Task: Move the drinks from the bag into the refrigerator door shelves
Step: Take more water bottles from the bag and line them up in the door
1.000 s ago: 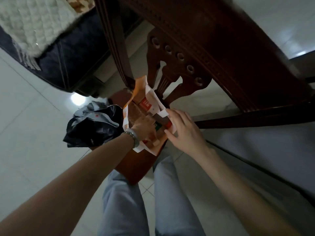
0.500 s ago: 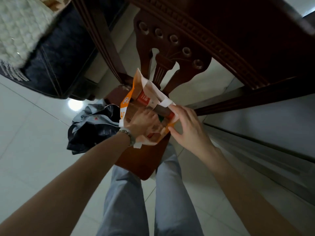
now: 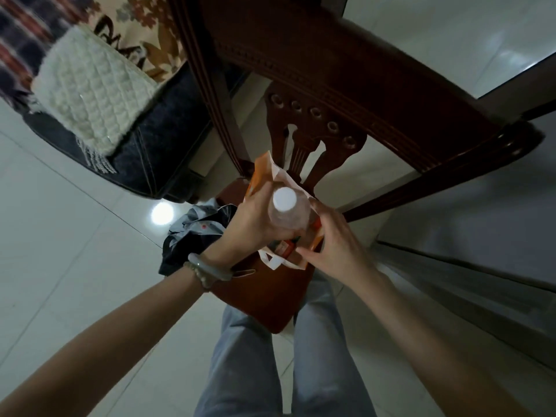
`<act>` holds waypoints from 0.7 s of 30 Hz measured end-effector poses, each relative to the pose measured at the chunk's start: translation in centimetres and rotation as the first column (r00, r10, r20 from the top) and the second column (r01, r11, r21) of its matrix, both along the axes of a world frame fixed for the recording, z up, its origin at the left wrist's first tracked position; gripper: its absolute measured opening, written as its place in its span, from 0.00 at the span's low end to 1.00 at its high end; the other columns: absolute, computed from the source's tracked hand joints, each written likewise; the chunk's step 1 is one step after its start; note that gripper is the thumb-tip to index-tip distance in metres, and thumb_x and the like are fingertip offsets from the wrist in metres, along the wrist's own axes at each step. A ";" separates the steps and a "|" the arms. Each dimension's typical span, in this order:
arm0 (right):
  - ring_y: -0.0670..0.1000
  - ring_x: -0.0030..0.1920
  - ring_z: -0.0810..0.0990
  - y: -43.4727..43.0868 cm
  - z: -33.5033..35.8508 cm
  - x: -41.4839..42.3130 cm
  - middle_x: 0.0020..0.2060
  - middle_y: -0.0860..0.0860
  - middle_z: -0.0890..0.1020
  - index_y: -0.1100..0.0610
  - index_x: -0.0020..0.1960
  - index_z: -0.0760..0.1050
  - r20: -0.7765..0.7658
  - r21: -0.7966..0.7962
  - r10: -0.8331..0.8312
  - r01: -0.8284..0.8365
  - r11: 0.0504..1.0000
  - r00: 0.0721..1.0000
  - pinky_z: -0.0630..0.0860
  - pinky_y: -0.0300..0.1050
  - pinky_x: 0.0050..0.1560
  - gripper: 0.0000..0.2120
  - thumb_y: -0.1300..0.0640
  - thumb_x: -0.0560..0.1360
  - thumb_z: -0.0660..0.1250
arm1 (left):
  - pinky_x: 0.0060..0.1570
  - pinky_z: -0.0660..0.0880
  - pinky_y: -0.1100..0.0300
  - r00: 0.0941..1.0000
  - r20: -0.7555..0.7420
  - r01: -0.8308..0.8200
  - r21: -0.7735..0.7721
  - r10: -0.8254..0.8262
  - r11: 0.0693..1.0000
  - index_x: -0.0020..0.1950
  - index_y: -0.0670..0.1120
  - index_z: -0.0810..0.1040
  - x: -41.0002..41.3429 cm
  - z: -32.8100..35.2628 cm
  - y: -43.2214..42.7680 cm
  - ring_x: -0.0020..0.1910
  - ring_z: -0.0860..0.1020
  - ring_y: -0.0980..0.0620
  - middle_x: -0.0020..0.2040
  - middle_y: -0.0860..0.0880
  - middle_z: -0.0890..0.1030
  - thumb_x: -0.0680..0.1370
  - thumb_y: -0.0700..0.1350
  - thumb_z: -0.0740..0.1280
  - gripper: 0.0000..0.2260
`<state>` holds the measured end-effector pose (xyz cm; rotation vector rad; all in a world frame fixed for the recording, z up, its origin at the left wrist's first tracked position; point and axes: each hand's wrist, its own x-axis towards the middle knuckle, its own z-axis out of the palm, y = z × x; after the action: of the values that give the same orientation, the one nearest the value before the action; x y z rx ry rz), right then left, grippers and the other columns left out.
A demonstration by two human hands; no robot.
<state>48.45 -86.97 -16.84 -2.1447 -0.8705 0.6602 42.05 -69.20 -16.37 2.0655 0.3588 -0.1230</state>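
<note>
An orange and white paper bag [image 3: 264, 170] stands on the seat of a dark wooden chair [image 3: 258, 299]. My left hand [image 3: 252, 221] is shut on a drink bottle [image 3: 288, 215] with a white cap and pinkish contents, held upright above the bag's mouth. My right hand [image 3: 334, 242] grips the bag's near right edge. Another drink with a red label [image 3: 284, 246] shows inside the bag below the bottle. The refrigerator is out of view.
A crumpled black and grey plastic bag [image 3: 192, 233] lies on the seat to the left. The chair's carved back [image 3: 316, 94] rises close ahead. A dark sofa with a white blanket [image 3: 90, 88] stands at the upper left. My legs stand on a white tiled floor [image 3: 60, 236].
My left hand, earlier reaching down inside the bag, has come up holding the white-capped bottle. My right hand still holds the bag's edge. The camera view has shifted slightly.
</note>
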 end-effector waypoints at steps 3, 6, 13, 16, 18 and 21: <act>0.50 0.63 0.72 0.5 0.1 -0.3 0.59 0.56 0.76 0.63 0.66 0.65 -0.029 0.097 -0.016 0.019 0.995 0.999 0.75 0.49 0.59 0.38 0.49 0.63 0.76 | 0.57 0.74 0.57 0.996 0.043 0.074 -0.046 -0.072 0.996 0.65 0.49 0.64 -0.6 2.7 -1.4 0.58 0.76 0.53 0.60 0.49 0.76 0.62 0.59 0.75 0.37; 0.47 0.55 0.75 -0.1 0.4 -1.0 0.52 0.58 0.79 0.62 0.61 0.68 0.059 0.105 -0.076 0.069 0.992 0.995 0.77 0.45 0.51 0.32 0.49 0.62 0.74 | 0.57 0.75 0.56 0.991 0.073 0.117 -0.104 -0.110 0.988 0.63 0.45 0.70 -1.2 2.6 -2.4 0.57 0.76 0.57 0.58 0.52 0.77 0.63 0.60 0.75 0.34; 0.48 0.48 0.79 -3.6 -0.4 -1.1 0.46 0.53 0.80 0.60 0.56 0.71 0.023 -0.004 -0.162 0.162 0.987 0.987 0.80 0.45 0.44 0.29 0.48 0.62 0.77 | 0.63 0.70 0.55 0.874 -0.022 0.465 0.329 -0.486 0.822 0.67 0.42 0.69 -1.1 -1.9 0.5 0.64 0.71 0.47 0.64 0.44 0.74 0.70 0.55 0.71 0.30; 0.47 0.48 0.79 -4.7 0.4 -0.8 0.46 0.53 0.80 0.62 0.55 0.71 0.053 -0.011 -0.251 0.252 0.968 0.967 0.76 0.34 0.45 0.30 0.51 0.59 0.78 | 0.66 0.67 0.49 0.791 -0.303 0.608 0.484 -0.532 0.629 0.69 0.43 0.68 0.1 -6.3 1.7 0.66 0.69 0.44 0.66 0.43 0.72 0.77 0.47 0.64 0.22; 0.47 0.46 0.78 -5.2 0.4 -0.4 0.45 0.54 0.81 0.63 0.53 0.71 0.084 -0.039 -0.278 0.282 0.959 0.957 0.70 0.25 0.45 0.30 0.52 0.58 0.79 | 0.68 0.64 0.49 0.732 -0.440 0.681 0.489 -0.520 0.545 0.71 0.43 0.66 1.6 -8.7 1.2 0.69 0.67 0.44 0.69 0.43 0.70 0.78 0.46 0.61 0.21; 0.47 0.47 0.77 -5.7 0.0 0.5 0.45 0.56 0.81 0.64 0.54 0.72 0.136 -0.089 -0.275 0.288 0.954 0.952 0.68 0.27 0.45 0.31 0.55 0.56 0.80 | 0.65 0.68 0.52 0.691 -0.569 0.722 0.510 -0.446 0.467 0.69 0.43 0.67 3.3 -11.7 -0.4 0.66 0.70 0.46 0.68 0.44 0.71 0.79 0.45 0.60 0.19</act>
<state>48.96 -92.71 -16.82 -2.3689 -0.5835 0.4423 45.36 -69.60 -28.04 2.8856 -0.1961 -0.9589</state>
